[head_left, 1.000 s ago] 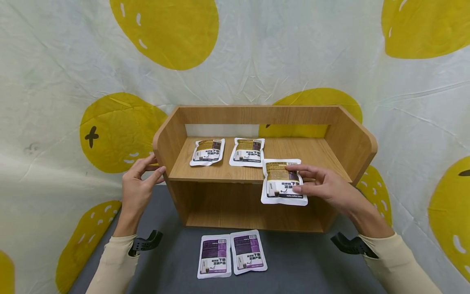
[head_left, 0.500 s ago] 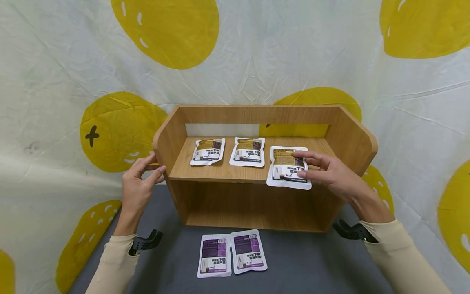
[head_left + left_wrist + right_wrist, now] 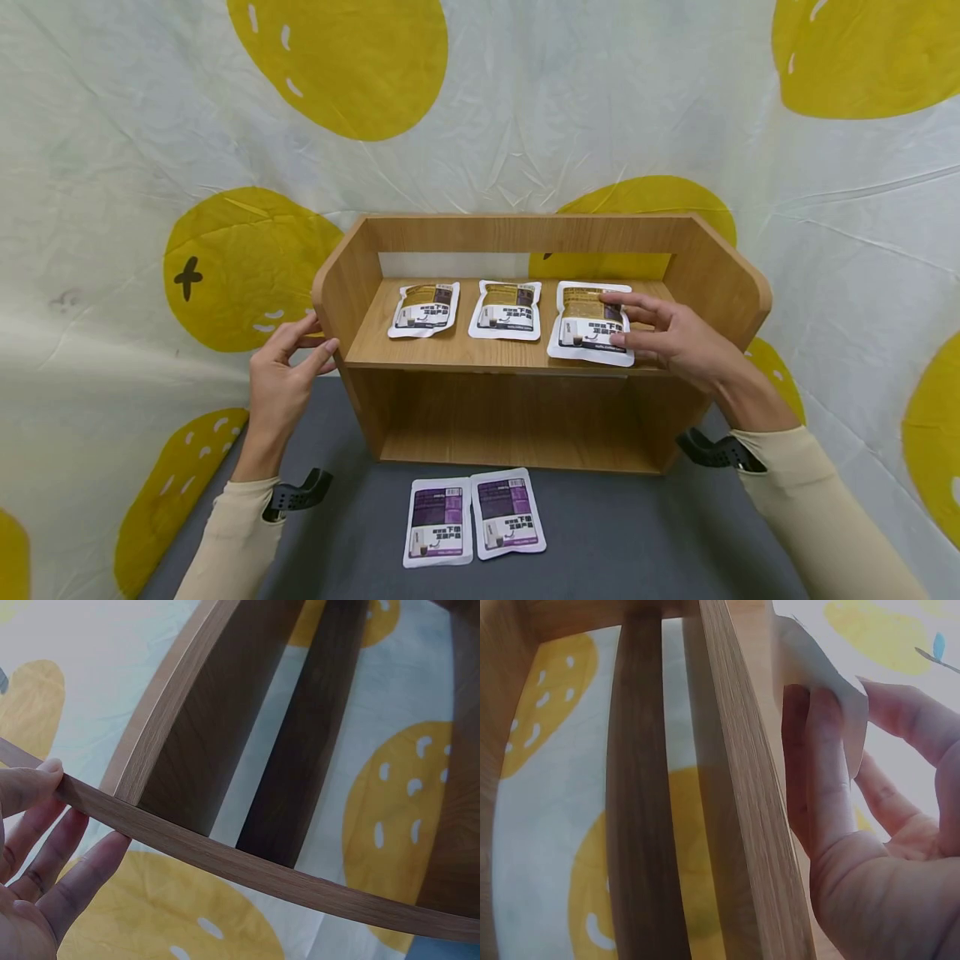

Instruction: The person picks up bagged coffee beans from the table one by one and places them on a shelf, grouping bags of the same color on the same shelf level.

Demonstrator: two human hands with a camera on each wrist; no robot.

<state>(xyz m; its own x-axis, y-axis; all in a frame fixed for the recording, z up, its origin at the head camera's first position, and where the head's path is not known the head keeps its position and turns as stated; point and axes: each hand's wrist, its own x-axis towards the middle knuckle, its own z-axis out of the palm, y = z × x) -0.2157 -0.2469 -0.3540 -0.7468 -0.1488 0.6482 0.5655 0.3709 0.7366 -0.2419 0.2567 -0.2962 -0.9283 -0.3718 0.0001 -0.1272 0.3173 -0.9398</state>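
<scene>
My right hand (image 3: 667, 337) grips a white-edged coffee pouch (image 3: 588, 325) with a gold and white label by its right side. The pouch is over the right part of the wooden shelf's upper board (image 3: 450, 354), its lower edge near the board's front. In the right wrist view, thumb and fingers lie on both faces of the pouch (image 3: 817, 667). My left hand (image 3: 288, 367) pinches the edge of the shelf's left side panel (image 3: 225, 859), thumb on one face and fingers on the other. Two matching gold-label pouches, a left one (image 3: 425, 310) and a middle one (image 3: 506, 311), lie on the upper board.
Two purple-label pouches, a left one (image 3: 438, 523) and a right one (image 3: 508, 514), lie side by side on the dark grey table (image 3: 600, 533) before the shelf. Behind stands a pale curtain (image 3: 600, 100) with yellow shapes. The shelf's right side panel (image 3: 720, 292) rises beside my right hand.
My right hand has moved the gold-label pouch up and slightly right, from in front of the shelf to over the upper board. The left hand has stayed on the side panel.
</scene>
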